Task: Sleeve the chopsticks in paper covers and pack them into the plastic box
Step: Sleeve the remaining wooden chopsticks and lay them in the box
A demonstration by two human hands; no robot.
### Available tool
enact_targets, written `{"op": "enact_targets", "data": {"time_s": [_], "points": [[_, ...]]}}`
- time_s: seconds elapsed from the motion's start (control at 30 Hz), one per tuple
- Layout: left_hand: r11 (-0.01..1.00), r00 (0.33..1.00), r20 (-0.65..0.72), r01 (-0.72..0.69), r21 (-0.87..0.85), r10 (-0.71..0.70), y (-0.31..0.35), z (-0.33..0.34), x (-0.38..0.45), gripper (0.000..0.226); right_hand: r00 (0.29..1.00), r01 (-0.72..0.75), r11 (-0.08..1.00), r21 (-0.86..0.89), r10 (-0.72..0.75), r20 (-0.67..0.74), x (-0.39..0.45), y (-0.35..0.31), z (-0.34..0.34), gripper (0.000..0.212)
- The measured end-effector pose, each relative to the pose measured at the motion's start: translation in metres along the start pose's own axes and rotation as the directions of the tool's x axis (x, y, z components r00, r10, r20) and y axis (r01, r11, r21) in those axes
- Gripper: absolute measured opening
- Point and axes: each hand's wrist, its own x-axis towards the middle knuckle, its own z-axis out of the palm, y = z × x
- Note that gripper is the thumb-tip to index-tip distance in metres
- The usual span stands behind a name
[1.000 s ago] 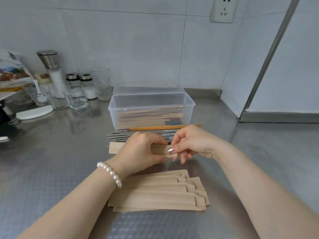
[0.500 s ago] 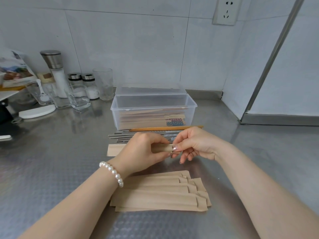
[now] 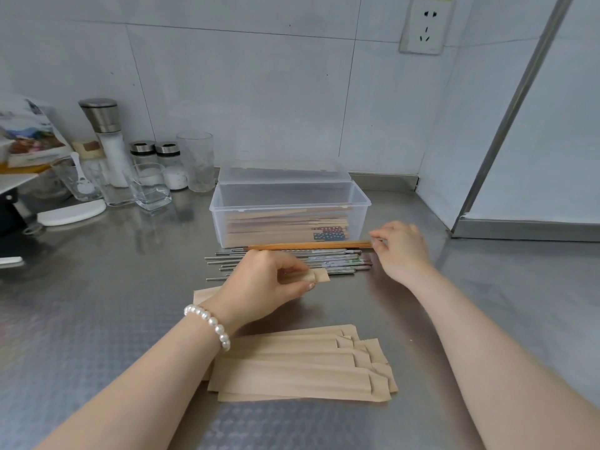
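Note:
My left hand (image 3: 266, 284) pinches a brown paper sleeve (image 3: 319, 276) lying across the steel counter, with a folded flap at its right end. My right hand (image 3: 401, 248) is blurred at the right end of a pair of wooden chopsticks (image 3: 308, 245), fingers touching their tip; whether it grips them is unclear. Several metal chopsticks (image 3: 324, 259) lie in a row behind my left hand. The clear plastic box (image 3: 289, 207) stands behind them, lid back, holding several sleeved pairs. A fanned stack of empty paper sleeves (image 3: 298, 368) lies near me.
At the back left stand a salt grinder (image 3: 108, 141), two shakers (image 3: 165, 164), several glasses (image 3: 149, 186) and a white dish (image 3: 71, 214). A tiled wall with a socket (image 3: 425, 24) closes the back; a metal-framed panel (image 3: 506, 125) stands at the right.
My right hand has let go of the sleeve's right end and moved right and back to the end of the wooden chopsticks. My left hand still holds the sleeve.

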Motion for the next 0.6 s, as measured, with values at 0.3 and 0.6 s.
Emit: {"op": "enact_targets", "data": {"time_s": [0.3,0.6], "points": [[1.000,0.999,0.043,-0.015,0.000,0.015,0.000,0.001,-0.001,0.021,0.993,-0.012,0.998,-0.058,0.019,0.113,0.003,0.001,0.008,0.021],[1.000,0.998,0.062,-0.004,0.011,0.004,-0.002,0.000,-0.001,0.025,0.984,0.035,0.968,0.248,-0.076,0.158,0.001,0.009,-0.001,0.021]]}}
